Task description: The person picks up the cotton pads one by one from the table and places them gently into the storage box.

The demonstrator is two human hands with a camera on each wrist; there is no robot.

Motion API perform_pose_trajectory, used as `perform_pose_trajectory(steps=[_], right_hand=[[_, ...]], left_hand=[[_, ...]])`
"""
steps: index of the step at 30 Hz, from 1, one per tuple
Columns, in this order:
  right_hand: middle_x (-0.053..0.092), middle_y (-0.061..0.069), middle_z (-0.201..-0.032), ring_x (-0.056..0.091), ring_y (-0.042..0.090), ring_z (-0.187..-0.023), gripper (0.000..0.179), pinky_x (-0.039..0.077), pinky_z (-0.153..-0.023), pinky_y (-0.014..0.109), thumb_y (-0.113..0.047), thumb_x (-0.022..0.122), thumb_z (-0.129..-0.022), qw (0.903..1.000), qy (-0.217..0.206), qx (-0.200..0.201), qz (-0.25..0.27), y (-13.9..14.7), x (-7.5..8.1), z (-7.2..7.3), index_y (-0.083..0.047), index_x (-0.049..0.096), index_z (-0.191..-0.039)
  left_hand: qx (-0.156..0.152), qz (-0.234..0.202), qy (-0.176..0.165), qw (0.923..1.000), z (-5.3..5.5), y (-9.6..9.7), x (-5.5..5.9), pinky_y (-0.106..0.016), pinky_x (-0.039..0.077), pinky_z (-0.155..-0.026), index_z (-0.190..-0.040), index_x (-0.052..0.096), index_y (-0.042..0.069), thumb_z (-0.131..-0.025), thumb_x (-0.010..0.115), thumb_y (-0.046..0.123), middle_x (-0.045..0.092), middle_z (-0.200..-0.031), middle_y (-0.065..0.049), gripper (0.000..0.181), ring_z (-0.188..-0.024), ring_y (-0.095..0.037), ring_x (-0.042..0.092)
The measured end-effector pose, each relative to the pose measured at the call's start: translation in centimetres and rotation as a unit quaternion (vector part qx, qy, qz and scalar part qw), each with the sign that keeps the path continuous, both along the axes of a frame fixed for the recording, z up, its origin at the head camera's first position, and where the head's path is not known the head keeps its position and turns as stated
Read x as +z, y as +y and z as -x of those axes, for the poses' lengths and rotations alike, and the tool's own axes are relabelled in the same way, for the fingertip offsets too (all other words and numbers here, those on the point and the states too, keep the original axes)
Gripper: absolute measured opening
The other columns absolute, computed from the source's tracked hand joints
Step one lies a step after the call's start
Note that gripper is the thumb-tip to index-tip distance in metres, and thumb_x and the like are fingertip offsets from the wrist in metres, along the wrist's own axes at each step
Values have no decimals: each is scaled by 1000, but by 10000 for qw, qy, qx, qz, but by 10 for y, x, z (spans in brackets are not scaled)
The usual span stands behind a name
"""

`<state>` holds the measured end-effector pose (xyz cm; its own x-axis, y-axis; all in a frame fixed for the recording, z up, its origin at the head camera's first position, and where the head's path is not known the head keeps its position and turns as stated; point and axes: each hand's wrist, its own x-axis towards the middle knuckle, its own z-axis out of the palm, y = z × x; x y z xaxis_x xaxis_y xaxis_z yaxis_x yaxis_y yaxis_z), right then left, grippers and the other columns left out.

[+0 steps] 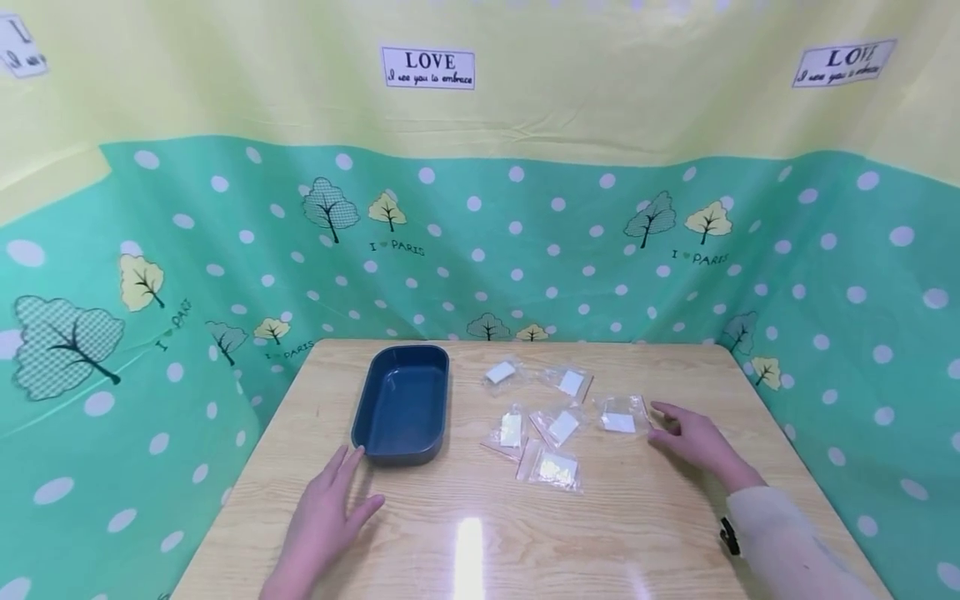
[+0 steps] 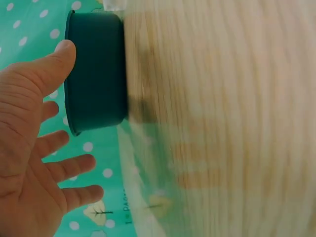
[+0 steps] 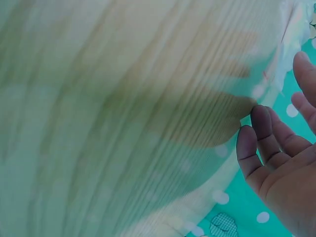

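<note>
A dark blue rectangular tray (image 1: pixel 401 454) stands on the left part of the wooden table. My left hand (image 1: pixel 322 512) is open at its near corner, fingers spread, with fingertips right at the rim in the head view. In the left wrist view the thumb overlaps the side of the tray (image 2: pixel 96 74). Several small clear zip bags, each with a white rectangle inside, lie right of the tray. My right hand (image 1: pixel 697 442) hovers low at the edge of the rightmost zip bag (image 1: pixel 618 421), thumb and forefinger apart; its fingers are loosely bent and hold nothing.
The other zip bags lie close together, among them one at the back (image 1: pixel 501 372) and one at the front (image 1: pixel 557 468). A patterned green and yellow curtain (image 1: pixel 517 217) encloses the table (image 1: pixel 420 533) at the back and both sides.
</note>
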<state>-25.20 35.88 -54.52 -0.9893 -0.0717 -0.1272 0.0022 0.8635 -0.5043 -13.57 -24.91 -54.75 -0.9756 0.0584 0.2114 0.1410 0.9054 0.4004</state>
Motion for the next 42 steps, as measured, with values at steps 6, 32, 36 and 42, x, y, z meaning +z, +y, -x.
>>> perform_pose_trajectory(steps=[6, 32, 36, 42], right_hand=[[62, 33, -144, 64, 52, -128, 58, 55, -107, 66, -33, 71, -103, 9997, 212, 108, -30, -14, -5, 7, -2, 59, -150], [72, 27, -131, 64, 50, -128, 20, 52, -109, 67, -16, 69, -104, 9986, 86, -472, -207, -41, -10, 20, -4, 80, -116], [72, 27, -132, 64, 50, -128, 20, 52, -109, 67, -16, 68, -105, 9986, 87, -479, -228, -40, -9, 20, -4, 80, -116], [70, 28, -135, 63, 50, -128, 22, 52, -109, 67, -16, 68, -105, 9985, 40, -512, -209, -40, -9, 21, -3, 79, -118]], left_hand=[[27, -1, -106, 9999, 3, 9, -2, -80, 40, -114, -162, 45, 11, -93, 83, 42, 32, -172, -28, 85, -142, -62, 48], [113, -274, -1021, 9943, 2, 15, 6, -80, 38, -117, -166, 41, 21, -100, 75, 42, 19, -179, -20, 77, -151, -60, 39], [137, -311, -1196, 9922, 2, 15, 6, -80, 38, -117, -168, 38, 24, -101, 73, 44, 15, -180, -19, 78, -153, -59, 37], [89, -392, -1132, 9928, 2, 14, 4, -79, 39, -117, -168, 37, 24, -101, 74, 43, 14, -180, -18, 79, -153, -57, 37]])
